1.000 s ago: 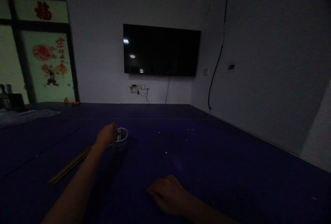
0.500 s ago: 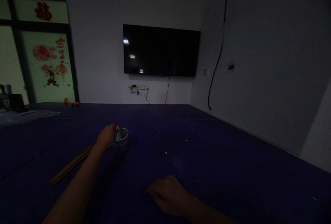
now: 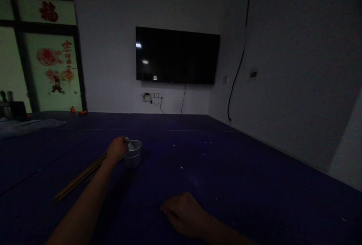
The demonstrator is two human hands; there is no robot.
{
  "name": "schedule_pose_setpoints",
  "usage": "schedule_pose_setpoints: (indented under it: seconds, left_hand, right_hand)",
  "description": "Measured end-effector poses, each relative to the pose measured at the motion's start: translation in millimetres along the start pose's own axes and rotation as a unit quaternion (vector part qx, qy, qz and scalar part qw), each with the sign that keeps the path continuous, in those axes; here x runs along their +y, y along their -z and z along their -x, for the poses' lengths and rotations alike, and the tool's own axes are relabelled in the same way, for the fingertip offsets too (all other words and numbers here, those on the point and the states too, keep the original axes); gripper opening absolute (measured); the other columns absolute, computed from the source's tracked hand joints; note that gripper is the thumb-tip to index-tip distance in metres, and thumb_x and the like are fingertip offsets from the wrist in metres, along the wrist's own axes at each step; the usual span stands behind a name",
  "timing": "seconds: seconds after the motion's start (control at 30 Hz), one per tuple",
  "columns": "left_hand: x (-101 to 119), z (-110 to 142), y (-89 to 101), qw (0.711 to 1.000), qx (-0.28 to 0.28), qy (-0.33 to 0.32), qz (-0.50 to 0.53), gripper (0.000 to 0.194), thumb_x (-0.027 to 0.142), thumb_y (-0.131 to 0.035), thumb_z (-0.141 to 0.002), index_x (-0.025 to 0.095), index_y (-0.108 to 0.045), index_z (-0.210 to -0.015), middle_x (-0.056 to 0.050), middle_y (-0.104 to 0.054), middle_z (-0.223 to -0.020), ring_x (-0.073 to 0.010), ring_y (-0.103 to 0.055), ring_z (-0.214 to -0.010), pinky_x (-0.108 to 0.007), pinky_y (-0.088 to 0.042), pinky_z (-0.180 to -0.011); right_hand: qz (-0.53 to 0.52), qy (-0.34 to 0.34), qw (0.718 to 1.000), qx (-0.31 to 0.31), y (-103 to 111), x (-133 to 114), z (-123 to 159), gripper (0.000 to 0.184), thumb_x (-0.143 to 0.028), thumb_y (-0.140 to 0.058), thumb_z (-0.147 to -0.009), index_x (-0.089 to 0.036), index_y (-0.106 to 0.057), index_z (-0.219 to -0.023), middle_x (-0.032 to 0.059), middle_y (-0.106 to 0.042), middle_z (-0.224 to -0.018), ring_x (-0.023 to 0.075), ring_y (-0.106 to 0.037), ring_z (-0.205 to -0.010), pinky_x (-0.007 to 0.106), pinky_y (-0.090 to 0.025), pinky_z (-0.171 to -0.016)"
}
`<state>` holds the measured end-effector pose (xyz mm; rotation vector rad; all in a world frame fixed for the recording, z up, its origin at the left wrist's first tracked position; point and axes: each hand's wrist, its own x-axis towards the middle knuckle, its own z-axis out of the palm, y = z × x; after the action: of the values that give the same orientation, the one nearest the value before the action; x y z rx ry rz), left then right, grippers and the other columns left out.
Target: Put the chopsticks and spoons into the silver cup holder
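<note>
A round grey metal cup (image 3: 133, 159) stands upright on the dark blue surface. My left hand (image 3: 117, 149) is closed at its left rim, gripping what looks like a white spoon (image 3: 131, 146) by its upper end; the lower part slants into the cup and is hidden by the wall. Long wooden chopsticks (image 3: 79, 179) lie beside the cup, passing behind my left wrist. My right hand (image 3: 183, 213) rests on the surface nearer to me, fingers curled in, with nothing visible in them. It is apart from the cup.
Small white scraps (image 3: 181, 167) dot the blue surface (image 3: 169, 184). Crumpled clear plastic (image 3: 31, 125) and a dark box (image 3: 18, 111) lie at the far left. Small orange objects (image 3: 82, 113) sit at the back edge. A television (image 3: 177, 55) hangs on the wall.
My left hand has shifted very slightly, and the white spoon now leans more to the left at its top. My right hand has stayed in place.
</note>
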<state>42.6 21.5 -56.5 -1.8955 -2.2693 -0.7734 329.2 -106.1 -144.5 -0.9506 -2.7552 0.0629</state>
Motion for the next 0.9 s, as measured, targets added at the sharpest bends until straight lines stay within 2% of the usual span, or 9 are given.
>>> schedule_pose_setpoints:
  seconds: [0.27, 0.53, 0.67, 0.8, 0.9]
  left_hand:
    - [0, -2, 0.6, 0.997, 0.03, -0.004, 0.077, 0.03, 0.033, -0.041, -0.085, 0.016, -0.065, -0.085, -0.01, -0.07, -0.085, -0.0191, -0.064, -0.08, -0.022, -0.04, -0.059]
    - [-1, -6, 14.3, 0.986, 0.087, -0.025, 0.14, 0.03, 0.036, -0.042, -0.083, 0.016, -0.064, -0.085, -0.008, -0.07, -0.085, -0.0191, -0.064, -0.078, -0.024, -0.043, -0.063]
    - [1, -5, 31.0, 0.978, 0.131, -0.024, 0.161, 0.033, 0.038, -0.041, -0.082, 0.015, -0.063, -0.09, -0.008, -0.069, -0.089, -0.0199, -0.063, -0.081, -0.025, -0.044, -0.067]
    - [3, 2, 55.7, 0.959, 0.191, -0.028, 0.206, 0.033, 0.04, -0.042, -0.081, 0.015, -0.063, -0.089, -0.005, -0.069, -0.089, -0.019, -0.063, -0.079, -0.023, -0.045, -0.068]
    - [-2, 7, 75.8, 0.957, 0.207, -0.002, 0.201, 0.033, 0.039, -0.042, -0.082, 0.015, -0.062, -0.09, -0.004, -0.069, -0.088, -0.0175, -0.063, -0.078, -0.022, -0.045, -0.068]
  right_hand:
    - [-0.007, -0.006, 1.0, -0.005, 1, 0, 0, 0.03, -0.021, -0.036, -0.088, -0.024, -0.06, -0.106, 0.002, -0.069, -0.098, 0.0149, -0.062, -0.088, 0.023, -0.04, -0.074]
    - [-0.012, -0.005, 1.0, 0.002, -1, -1, -1, 0.029, -0.021, -0.038, -0.088, -0.024, -0.061, -0.105, 0.0018, -0.069, -0.097, 0.0145, -0.062, -0.086, 0.023, -0.041, -0.074]
    - [-0.007, -0.008, 1.0, 0.001, -2, -1, -1, 0.028, -0.021, -0.037, -0.089, -0.023, -0.062, -0.102, 0.0019, -0.069, -0.094, 0.0145, -0.062, -0.085, 0.022, -0.041, -0.072]
    - [-0.007, -0.002, 1.0, -0.003, 0, -2, -1, 0.028, -0.02, -0.037, -0.089, -0.022, -0.061, -0.103, 0.0022, -0.069, -0.095, 0.0145, -0.062, -0.086, 0.022, -0.04, -0.073]
    - [-0.007, -0.002, 1.0, -0.005, 1, -2, -1, 0.028, -0.02, -0.037, -0.089, -0.022, -0.061, -0.103, 0.0026, -0.069, -0.095, 0.0145, -0.062, -0.086, 0.022, -0.04, -0.073]
